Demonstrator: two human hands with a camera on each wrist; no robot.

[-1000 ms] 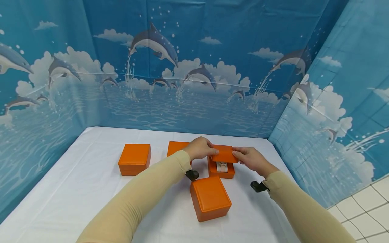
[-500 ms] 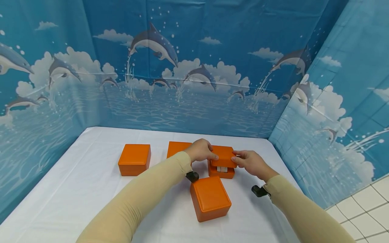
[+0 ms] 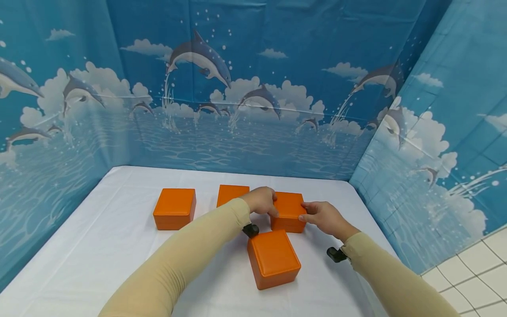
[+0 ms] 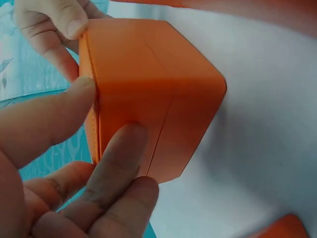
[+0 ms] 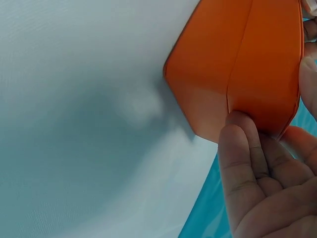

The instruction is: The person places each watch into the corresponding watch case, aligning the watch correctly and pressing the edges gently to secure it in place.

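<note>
An orange box (image 3: 289,206) stands at the right rear of the white table, its lid down on its base. My left hand (image 3: 261,201) holds the lid from the left. In the left wrist view its thumb (image 4: 79,96) lies at the top edge and its fingers (image 4: 119,153) touch the side wall. From the opposite side my right hand (image 3: 326,218) grips the same box (image 5: 237,64), fingers (image 5: 235,148) near the seam between lid and base. The watch inside is hidden by the lid.
Another orange box (image 3: 275,259) sits just in front of the held one. A third orange box (image 3: 233,193) is partly behind my left arm, and one more orange box (image 3: 174,207) stands farther left. A dolphin-print curtain (image 3: 237,132) borders the white table (image 3: 130,237).
The raised lid has come down over the watch, and the box is now closed. Both hands have lowered slightly with it. The other boxes have stayed in place.
</note>
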